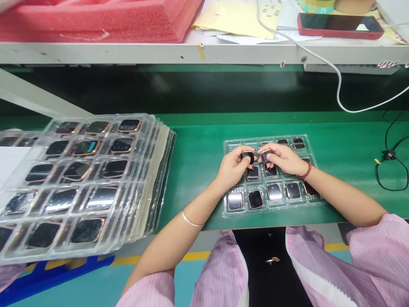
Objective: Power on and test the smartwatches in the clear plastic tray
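Note:
Above a clear plastic tray [271, 208] on the green bench, my left hand [234, 164] pinches a smartwatch face [247, 157] with a dark screen and gold-toned rim. Close beside it, my right hand [281, 158] grips a second watch face [266, 156], its thumb over the lower edge. Small light marks show on both screens, too small to read. Several more watch faces, among them one with a dark screen [255, 199] and one with a bright reflection [235, 201], lie in the tray's pockets. My hands and forearm hide part of the tray.
At the left rises a tall stack of clear trays [128, 200] filled with watch faces. A shelf [153, 53] across the back carries red foam [96, 21], papers [236, 19] and a phone [340, 25]. A white cable [340, 85] hangs down; a black cable [390, 155] lies right.

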Demonstrator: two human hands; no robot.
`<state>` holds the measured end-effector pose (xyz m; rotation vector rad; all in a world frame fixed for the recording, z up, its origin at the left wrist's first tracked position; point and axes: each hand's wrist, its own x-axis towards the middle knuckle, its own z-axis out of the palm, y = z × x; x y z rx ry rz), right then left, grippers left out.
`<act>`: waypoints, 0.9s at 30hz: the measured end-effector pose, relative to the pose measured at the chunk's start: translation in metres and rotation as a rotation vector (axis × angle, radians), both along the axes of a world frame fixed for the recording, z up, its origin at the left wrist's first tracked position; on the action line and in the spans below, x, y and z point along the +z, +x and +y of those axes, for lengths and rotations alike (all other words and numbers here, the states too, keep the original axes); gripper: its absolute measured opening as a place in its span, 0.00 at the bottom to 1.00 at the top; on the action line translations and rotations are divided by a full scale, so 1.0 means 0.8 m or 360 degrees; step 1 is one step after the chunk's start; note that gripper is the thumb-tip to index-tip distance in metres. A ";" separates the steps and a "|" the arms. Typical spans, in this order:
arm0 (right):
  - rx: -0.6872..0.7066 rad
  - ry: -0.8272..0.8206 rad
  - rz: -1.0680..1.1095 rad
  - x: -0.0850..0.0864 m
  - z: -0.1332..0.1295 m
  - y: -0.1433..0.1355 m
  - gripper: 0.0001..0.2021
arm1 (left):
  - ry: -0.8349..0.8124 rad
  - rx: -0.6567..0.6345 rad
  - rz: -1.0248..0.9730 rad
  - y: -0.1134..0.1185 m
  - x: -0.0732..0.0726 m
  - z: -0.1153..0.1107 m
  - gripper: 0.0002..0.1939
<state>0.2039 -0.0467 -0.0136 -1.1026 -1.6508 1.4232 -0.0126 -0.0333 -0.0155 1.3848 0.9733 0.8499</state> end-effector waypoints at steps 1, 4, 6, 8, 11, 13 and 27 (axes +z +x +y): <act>0.0001 0.0006 -0.0004 0.000 0.000 0.000 0.10 | 0.0003 -0.0005 -0.0009 0.000 -0.001 0.000 0.12; 0.0016 0.0016 -0.0007 -0.001 0.001 0.002 0.10 | 0.0014 -0.0010 -0.0051 0.000 -0.005 0.001 0.13; 0.0034 0.0038 0.0026 -0.002 0.001 0.002 0.12 | 0.0011 -0.0002 -0.0085 0.000 -0.006 0.001 0.14; 0.0047 0.0071 0.0065 -0.002 0.001 0.003 0.15 | 0.0009 0.0019 -0.0109 0.000 -0.005 0.001 0.15; 0.0052 0.0083 0.0051 -0.004 0.002 0.003 0.17 | 0.0012 0.0039 -0.0105 0.000 -0.003 0.001 0.16; 0.0062 0.0092 0.0011 -0.005 0.002 0.004 0.17 | 0.0025 0.0049 -0.0099 0.000 -0.003 0.001 0.15; 0.0065 0.0122 -0.0018 -0.005 0.001 0.004 0.17 | 0.0041 0.0016 -0.0097 0.001 -0.009 0.001 0.19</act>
